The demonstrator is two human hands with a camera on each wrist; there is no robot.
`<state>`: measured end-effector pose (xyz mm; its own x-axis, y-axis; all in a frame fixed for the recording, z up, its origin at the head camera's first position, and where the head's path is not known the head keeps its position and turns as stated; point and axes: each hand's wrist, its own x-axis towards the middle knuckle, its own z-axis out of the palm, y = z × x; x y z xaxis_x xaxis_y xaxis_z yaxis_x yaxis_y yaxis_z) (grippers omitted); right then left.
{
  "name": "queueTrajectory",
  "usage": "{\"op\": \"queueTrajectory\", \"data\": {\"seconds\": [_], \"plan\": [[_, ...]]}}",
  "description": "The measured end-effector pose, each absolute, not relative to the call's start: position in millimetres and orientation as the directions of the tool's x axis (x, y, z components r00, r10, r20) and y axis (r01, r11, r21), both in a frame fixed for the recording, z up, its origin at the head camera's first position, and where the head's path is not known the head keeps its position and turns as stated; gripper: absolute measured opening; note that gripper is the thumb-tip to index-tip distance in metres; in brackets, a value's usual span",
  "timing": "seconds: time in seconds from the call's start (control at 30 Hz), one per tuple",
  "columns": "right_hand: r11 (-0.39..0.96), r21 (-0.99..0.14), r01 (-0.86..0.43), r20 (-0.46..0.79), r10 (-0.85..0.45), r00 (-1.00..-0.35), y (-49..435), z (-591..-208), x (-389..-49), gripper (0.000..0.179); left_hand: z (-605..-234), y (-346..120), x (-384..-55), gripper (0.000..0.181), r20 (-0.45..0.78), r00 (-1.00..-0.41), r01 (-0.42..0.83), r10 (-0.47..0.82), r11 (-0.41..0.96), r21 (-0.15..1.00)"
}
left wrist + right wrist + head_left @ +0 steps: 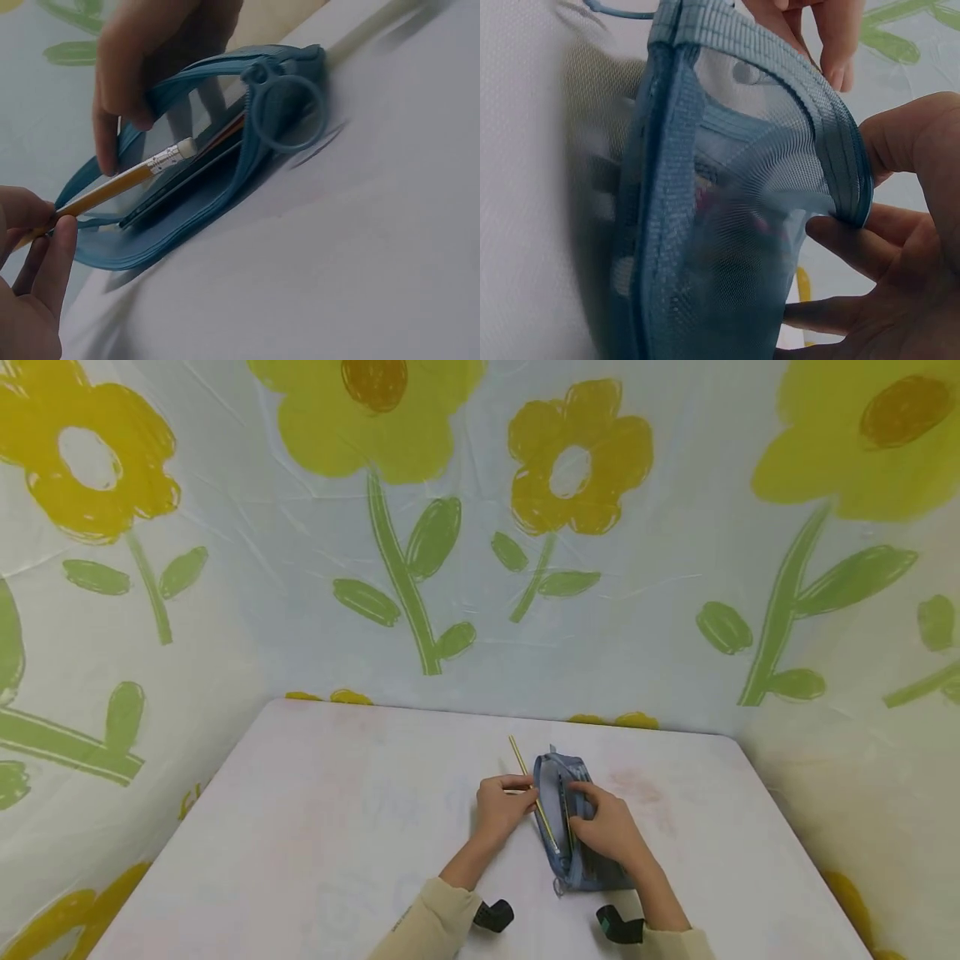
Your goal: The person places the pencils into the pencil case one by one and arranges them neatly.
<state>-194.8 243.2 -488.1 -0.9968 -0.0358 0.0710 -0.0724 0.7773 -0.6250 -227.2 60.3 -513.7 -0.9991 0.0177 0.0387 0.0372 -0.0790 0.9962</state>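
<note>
My left hand [501, 808] pinches a yellow pencil [112, 190] between thumb and fingers. The pencil slants over the mouth of a blue mesh pencil case [603, 870], its white eraser end pointing down toward the opening. On the case's other side, my right hand [609, 828] pinches the zippered rim [847, 169] between thumb and fingers, and the mouth gapes wide. Inside the case lies a dark slim item [176, 186] whose kind I cannot tell. A blue ring pull [321, 112] hangs from the zipper at the near end.
The case lies on a white table [337, 827], right of its middle. Curtains [480, 635] printed with yellow flowers stand behind the table and at both sides. Black curved devices [493, 916] sit at both wrists, next to beige sleeves [431, 922].
</note>
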Motion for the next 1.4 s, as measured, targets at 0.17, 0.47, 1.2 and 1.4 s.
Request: {"op": "queueTrajectory", "data": {"seconds": [0.17, 0.47, 1.2, 1.4], "plan": [[0.773, -0.629, -0.082, 0.086, -0.035, -0.996, 240.3, -485.3, -198.1, 0.054, -516.8, 65.9, -227.5, 0.016, 0.065, -0.997, 0.063, 0.046, -0.05, 0.997], [0.768, -0.634, -0.088, 0.073, -0.054, -0.996, 238.5, -477.3, -202.5, 0.054, -517.9, 77.1, -227.5, 0.016, 0.083, -0.995, 0.083, 0.06, -0.002, 0.997], [0.777, -0.627, -0.049, 0.036, -0.034, -0.999, 242.1, -483.0, -197.7, 0.053, -526.5, 89.9, -217.5, 0.016, 0.051, -0.982, 0.075, 0.182, 0.126, 0.989], [0.768, -0.637, -0.069, 0.053, -0.046, -0.998, 244.2, -486.3, -196.1, 0.053, -528.7, 84.9, -221.0, 0.014, 0.039, -0.963, 0.076, 0.266, 0.127, 0.989]]}}
